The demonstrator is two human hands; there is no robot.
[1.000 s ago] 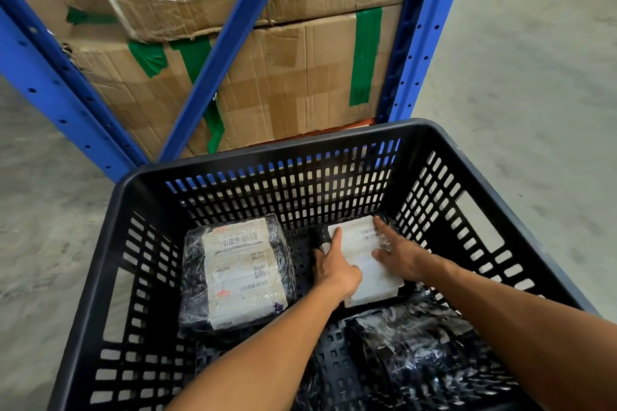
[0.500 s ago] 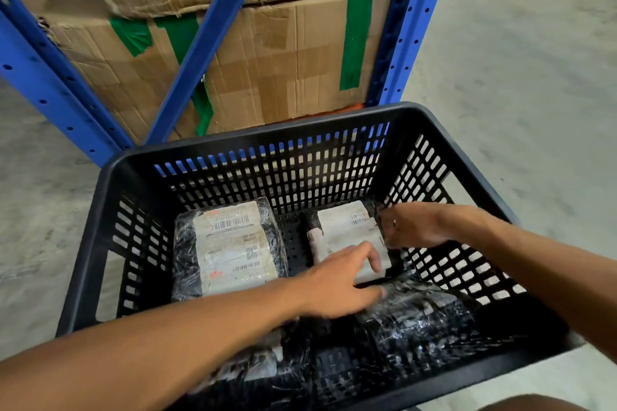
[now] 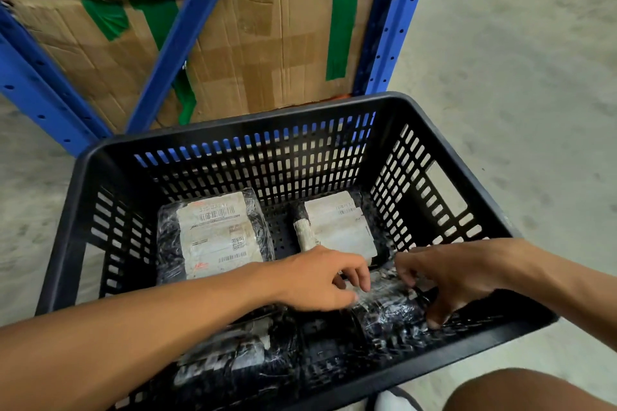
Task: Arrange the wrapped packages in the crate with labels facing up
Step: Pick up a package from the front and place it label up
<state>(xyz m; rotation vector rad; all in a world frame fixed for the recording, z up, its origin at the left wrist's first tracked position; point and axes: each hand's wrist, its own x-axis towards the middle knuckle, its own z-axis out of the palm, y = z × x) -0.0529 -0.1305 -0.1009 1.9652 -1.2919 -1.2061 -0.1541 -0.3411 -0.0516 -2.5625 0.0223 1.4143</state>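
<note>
A black slatted crate (image 3: 437, 157) stands on a grey concrete floor (image 3: 521, 77) in front of a blue rack (image 3: 187, 37) loaded with taped cardboard boxes (image 3: 267, 50); four wrapped packages lie in the crate; at the far left one package (image 3: 215, 237) lies flat with its white label and barcodes facing up; at the far right a second package (image 3: 339, 228) also shows a pale label on top, its near edge just beside the left hand (image 3: 320, 280); at the near right a third package (image 3: 389, 310), dark and glossy with no label showing, lies between the two hands; the left hand's fingers curl onto its left end and the right hand (image 3: 444, 280) grips its right end, thumb low on the near side; at the near left a fourth package (image 3: 233, 354) lies partly hidden under the left forearm, a pale patch showing on its top.
</note>
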